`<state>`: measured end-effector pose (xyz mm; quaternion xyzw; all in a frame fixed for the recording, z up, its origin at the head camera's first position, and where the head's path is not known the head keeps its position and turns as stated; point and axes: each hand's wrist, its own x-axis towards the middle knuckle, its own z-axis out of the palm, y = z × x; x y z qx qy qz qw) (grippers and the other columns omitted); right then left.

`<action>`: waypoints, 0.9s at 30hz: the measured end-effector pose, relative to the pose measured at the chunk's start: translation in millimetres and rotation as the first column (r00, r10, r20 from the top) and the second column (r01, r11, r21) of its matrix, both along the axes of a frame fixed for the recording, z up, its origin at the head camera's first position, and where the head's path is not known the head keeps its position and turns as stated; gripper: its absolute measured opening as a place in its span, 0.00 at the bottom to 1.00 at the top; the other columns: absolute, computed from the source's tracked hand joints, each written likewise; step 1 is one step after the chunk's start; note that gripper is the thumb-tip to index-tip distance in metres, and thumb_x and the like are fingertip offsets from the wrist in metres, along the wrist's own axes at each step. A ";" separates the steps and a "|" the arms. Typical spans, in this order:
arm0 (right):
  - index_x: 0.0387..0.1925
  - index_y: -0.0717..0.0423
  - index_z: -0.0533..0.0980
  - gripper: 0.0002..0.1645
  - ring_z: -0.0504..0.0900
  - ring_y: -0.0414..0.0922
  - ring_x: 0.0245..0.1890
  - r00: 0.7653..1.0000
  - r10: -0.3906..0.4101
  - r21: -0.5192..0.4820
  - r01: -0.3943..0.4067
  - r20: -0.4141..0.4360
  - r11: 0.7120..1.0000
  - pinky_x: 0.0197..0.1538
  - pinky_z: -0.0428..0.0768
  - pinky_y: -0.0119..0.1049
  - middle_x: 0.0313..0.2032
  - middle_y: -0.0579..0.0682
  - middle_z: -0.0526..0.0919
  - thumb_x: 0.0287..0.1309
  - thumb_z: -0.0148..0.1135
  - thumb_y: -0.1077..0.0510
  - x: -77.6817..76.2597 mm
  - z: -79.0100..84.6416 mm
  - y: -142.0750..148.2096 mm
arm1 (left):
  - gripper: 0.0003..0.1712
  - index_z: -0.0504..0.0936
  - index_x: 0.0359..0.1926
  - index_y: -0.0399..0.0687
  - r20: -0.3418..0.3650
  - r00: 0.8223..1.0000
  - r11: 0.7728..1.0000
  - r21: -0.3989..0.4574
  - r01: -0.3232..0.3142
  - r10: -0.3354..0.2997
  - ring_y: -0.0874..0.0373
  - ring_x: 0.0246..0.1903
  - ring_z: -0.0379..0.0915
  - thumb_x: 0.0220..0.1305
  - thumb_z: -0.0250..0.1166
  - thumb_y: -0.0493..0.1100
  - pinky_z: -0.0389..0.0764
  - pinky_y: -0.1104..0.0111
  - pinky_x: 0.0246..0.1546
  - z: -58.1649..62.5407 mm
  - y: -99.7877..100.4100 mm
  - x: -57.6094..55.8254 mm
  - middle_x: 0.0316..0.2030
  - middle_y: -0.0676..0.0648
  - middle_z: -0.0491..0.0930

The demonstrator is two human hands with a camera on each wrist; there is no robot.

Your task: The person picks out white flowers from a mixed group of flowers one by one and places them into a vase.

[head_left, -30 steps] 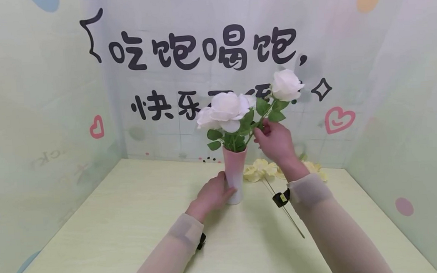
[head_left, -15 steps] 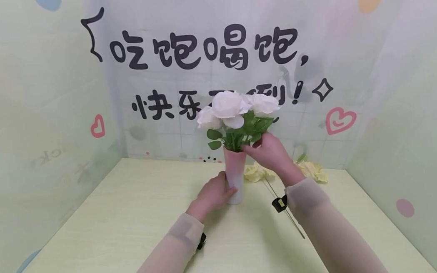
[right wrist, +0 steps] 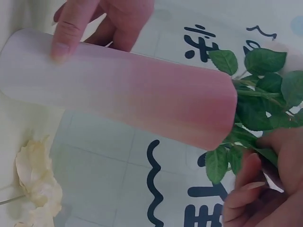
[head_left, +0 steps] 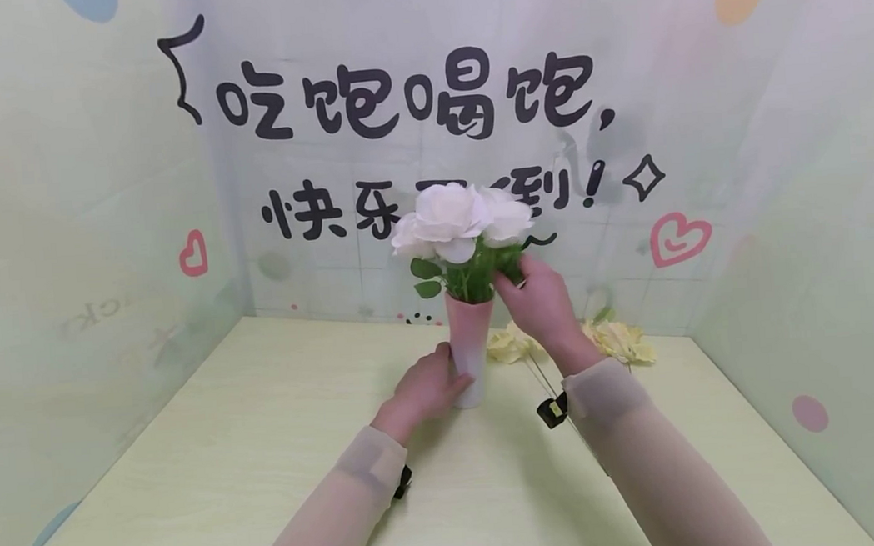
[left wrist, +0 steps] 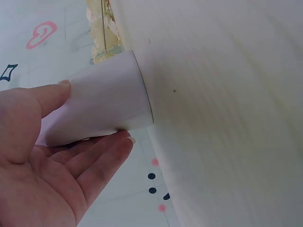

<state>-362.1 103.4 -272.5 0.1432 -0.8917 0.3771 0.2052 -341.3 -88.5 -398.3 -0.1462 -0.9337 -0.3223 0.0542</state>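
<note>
A tall vase [head_left: 473,338], pink at the rim and white below, stands upright on the table. My left hand [head_left: 425,386] grips its lower part from the left, thumb on the near side and fingers behind, as the left wrist view shows. Out of the vase rise white roses [head_left: 448,212] with green leaves [right wrist: 265,90]. Just right of the rim, my right hand [head_left: 542,300] pinches the leafy stem of the right-hand white rose [head_left: 507,217]. The right wrist view shows thumb and fingers closed around its leaves close to the vase mouth; the lower stem is hidden inside.
Pale yellow flowers [head_left: 623,343] lie on the table [head_left: 281,424] behind and beneath my right forearm, partly covered by it. Their thin stems [head_left: 537,375] point toward me. A printed backdrop wall [head_left: 407,24] stands close behind the vase, with side walls left and right.
The right-hand white rose has come down and left from high beside the vase to join the other roses, its stem sinking into the vase. My left hand has stayed on the vase.
</note>
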 end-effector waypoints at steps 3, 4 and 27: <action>0.47 0.58 0.82 0.19 0.86 0.61 0.49 0.999 0.010 0.085 -0.014 0.044 0.996 0.54 0.85 0.61 0.49 0.63 0.90 0.77 0.61 0.45 1.3 -5.5 -1.7 | 0.37 0.68 0.73 0.27 0.001 1.000 1.000 -0.001 0.003 -0.003 0.36 0.61 0.85 0.80 0.67 0.50 0.85 0.44 0.65 -0.7 -0.1 -0.1 0.62 0.29 0.84; 0.47 0.58 0.83 0.19 0.86 0.61 0.49 0.999 0.012 0.100 -0.018 0.052 0.995 0.55 0.85 0.61 0.50 0.63 0.90 0.77 0.61 0.46 1.6 -7.2 -2.1 | 0.37 0.68 0.73 0.27 0.002 1.000 1.000 -0.003 0.005 -0.005 0.36 0.61 0.85 0.80 0.67 0.50 0.85 0.44 0.64 -0.9 0.0 0.0 0.62 0.29 0.84; 0.61 0.56 0.81 0.28 0.86 0.52 0.39 0.992 0.032 0.070 -0.041 0.123 0.997 0.42 0.84 0.44 0.43 0.55 0.90 0.76 0.64 0.39 20.9 -25.2 16.7 | 0.44 0.64 0.80 0.29 0.063 0.998 1.000 0.022 -0.007 0.005 0.36 0.70 0.79 0.80 0.65 0.56 0.80 0.45 0.72 2.7 -12.1 -1.3 0.71 0.30 0.78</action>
